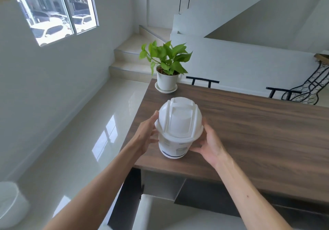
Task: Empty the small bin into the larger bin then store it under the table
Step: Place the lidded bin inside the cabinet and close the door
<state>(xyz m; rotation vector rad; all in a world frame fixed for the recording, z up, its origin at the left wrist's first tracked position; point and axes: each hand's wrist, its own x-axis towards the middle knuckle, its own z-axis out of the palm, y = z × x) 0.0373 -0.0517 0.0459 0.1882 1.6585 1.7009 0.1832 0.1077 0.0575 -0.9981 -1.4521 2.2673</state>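
Note:
A small white bin (173,148) with a domed swing lid (179,119) stands upright on the wooden table (258,132), near its left front corner. My left hand (145,135) presses against the bin's left side at the lid's rim. My right hand (211,141) cups the right side, fingers spread under the lid's edge. Both hands touch the bin, and its base rests on the tabletop. The larger white bin (8,203) stands on the floor at the far lower left, partly cut off by the frame.
A potted green plant (166,66) on a saucer sits at the table's far left corner. Two black chair backs (202,82) stand behind the table. A glossy tiled floor (80,132) lies left; stairs (131,57) rise beyond. A dark shelf (204,192) sits under the table.

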